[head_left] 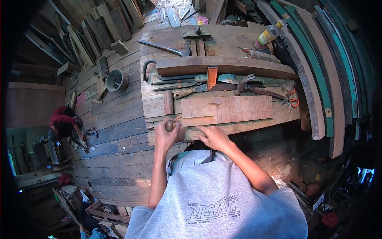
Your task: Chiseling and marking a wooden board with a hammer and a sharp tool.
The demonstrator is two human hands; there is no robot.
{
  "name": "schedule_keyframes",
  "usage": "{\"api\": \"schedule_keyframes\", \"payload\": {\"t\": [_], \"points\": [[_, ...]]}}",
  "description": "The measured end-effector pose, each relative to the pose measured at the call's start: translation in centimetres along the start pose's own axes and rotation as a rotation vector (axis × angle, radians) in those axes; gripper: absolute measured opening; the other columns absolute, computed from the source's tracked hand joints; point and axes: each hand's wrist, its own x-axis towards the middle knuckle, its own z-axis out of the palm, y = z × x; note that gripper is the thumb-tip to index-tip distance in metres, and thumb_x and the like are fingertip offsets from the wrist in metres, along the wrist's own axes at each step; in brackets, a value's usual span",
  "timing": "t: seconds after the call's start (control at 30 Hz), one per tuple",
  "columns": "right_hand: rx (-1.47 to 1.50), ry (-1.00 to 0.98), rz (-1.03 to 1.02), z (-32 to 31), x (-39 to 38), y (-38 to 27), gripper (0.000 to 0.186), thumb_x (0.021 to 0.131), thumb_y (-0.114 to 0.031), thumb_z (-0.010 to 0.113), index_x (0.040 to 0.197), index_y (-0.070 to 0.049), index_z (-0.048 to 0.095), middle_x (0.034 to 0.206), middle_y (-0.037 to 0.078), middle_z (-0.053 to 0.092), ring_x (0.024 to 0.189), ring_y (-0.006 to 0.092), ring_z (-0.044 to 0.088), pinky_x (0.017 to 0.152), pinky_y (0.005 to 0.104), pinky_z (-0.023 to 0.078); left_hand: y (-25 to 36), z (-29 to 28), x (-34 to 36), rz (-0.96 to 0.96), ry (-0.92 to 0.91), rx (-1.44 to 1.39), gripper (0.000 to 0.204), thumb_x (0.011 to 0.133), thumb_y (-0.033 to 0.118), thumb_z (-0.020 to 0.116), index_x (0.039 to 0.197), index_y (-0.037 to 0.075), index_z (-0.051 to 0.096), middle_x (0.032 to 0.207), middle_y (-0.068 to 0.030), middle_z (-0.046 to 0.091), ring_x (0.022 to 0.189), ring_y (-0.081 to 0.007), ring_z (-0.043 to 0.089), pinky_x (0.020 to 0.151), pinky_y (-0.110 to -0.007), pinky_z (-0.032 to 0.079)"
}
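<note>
On the workbench (pixel 254 128), close to its near edge, lies a flat reddish board (pixel 234 109) with pencil lines and a split, pale strip along its near left edge. My left hand (pixel 166 135) is closed around a rounded wooden handle (pixel 170 126) just off the board's left corner. What the handle belongs to is hidden by the fingers. At the bench's front edge, below the board, rests my right hand (pixel 215 137), thumb and fingers apart. A small wooden block (pixel 169 102) stands beside the board's left end.
Beyond the board lie a claw hammer (pixel 242 84), a handsaw (pixel 185 93), pincers (pixel 175 86), an orange square (pixel 212 77) and orange-handled scissors (pixel 293 99). A long beam (pixel 227 63) crosses behind. A bottle (pixel 268 36) stands far right. On the left floor are a bucket (pixel 117 80) and a crouching person (pixel 63 121).
</note>
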Motion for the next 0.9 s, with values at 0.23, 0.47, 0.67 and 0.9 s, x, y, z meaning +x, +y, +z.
{"api": "schedule_keyframes", "payload": {"t": [0.23,0.47,0.67,0.9], "points": [[0.115,0.130,0.130,3.1,-0.1,0.5,0.027,0.093,-0.028,0.073,0.100,-0.002,0.075,0.081,0.024,0.073,0.084,0.0438,0.072,0.078,0.0513,0.058,0.4,-0.6,-1.4,0.050,-0.182,-0.026,0.030,0.088,0.018,0.079,0.111,-0.001,0.073,0.100,-0.0216,0.076,0.095,-0.0273,0.075,0.084,-0.038,0.057],[0.065,0.117,0.289,2.4,-0.6,0.6,0.029,0.090,-0.029,0.078,0.092,0.000,0.074,0.080,0.024,0.072,0.083,0.0430,0.073,0.077,0.0513,0.057,-0.6,-0.2,-2.3,0.020,-0.252,-0.023,0.032,0.085,0.019,0.078,0.110,0.000,0.073,0.093,-0.0263,0.074,0.091,-0.0407,0.075,0.081,-0.043,0.058],[-0.064,0.195,0.329,2.0,-2.0,2.1,0.035,0.086,-0.030,0.083,0.095,0.000,0.067,0.085,0.025,0.073,0.086,0.0444,0.072,0.077,0.0534,0.057,0.3,-0.2,-1.9,0.043,-0.233,-0.004,0.030,0.087,0.021,0.077,0.108,0.000,0.072,0.092,-0.0264,0.073,0.090,-0.0411,0.074,0.080,-0.044,0.057],[0.211,0.214,0.399,1.7,-2.7,2.5,0.023,0.080,-0.020,0.086,0.087,-0.001,0.076,0.078,0.020,0.074,0.078,0.0351,0.075,0.073,0.0437,0.058,0.2,0.0,-1.7,0.013,-0.252,-0.013,0.026,0.085,0.018,0.076,0.104,0.001,0.073,0.090,-0.0253,0.073,0.086,-0.0414,0.073,0.078,-0.043,0.056]]}}
